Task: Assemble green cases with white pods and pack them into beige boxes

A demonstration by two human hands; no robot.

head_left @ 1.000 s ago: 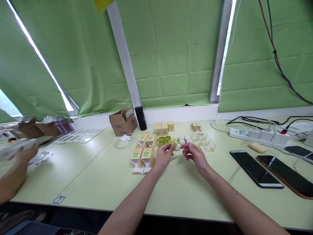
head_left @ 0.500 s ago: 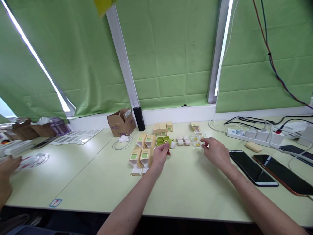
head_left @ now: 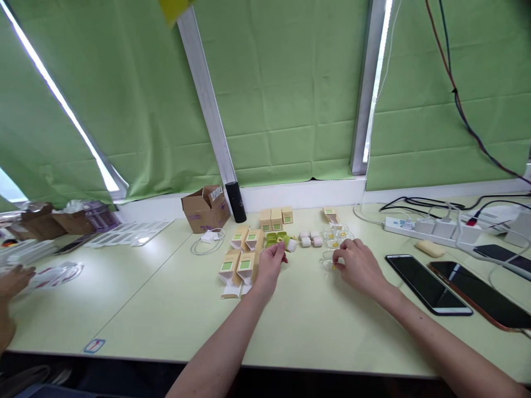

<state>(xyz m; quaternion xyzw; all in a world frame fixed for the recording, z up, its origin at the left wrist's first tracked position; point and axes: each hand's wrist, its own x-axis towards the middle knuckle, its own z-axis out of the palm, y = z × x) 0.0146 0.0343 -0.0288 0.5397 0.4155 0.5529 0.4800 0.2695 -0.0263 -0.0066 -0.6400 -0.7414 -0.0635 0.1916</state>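
My left hand point(head_left: 271, 261) is closed in a pinch on a small green-and-white case point(head_left: 291, 244), held just above the table. Beside it sit small green cases point(head_left: 271, 237) and a group of pale pink-and-white cases point(head_left: 311, 239). My right hand point(head_left: 357, 266) has its fingers closed on a transparent plastic piece point(head_left: 327, 258) with a yellow spot, partly hidden by the fingers. Just behind it lie several similar transparent pieces point(head_left: 332, 235) with yellow centres.
Cardboard boxes with green labels point(head_left: 246, 264) stand left of my left hand; smaller boxes point(head_left: 276, 218) are behind. A brown carton point(head_left: 206, 209) and black cylinder point(head_left: 236, 202) stand at the back. Phones point(head_left: 428, 284) and a power strip point(head_left: 431, 229) lie right. Another person's hand point(head_left: 15, 281) is far left.
My right hand has come toward me and slightly left, bringing one transparent piece away from the group. My left hand stays almost still with the green-and-white case.
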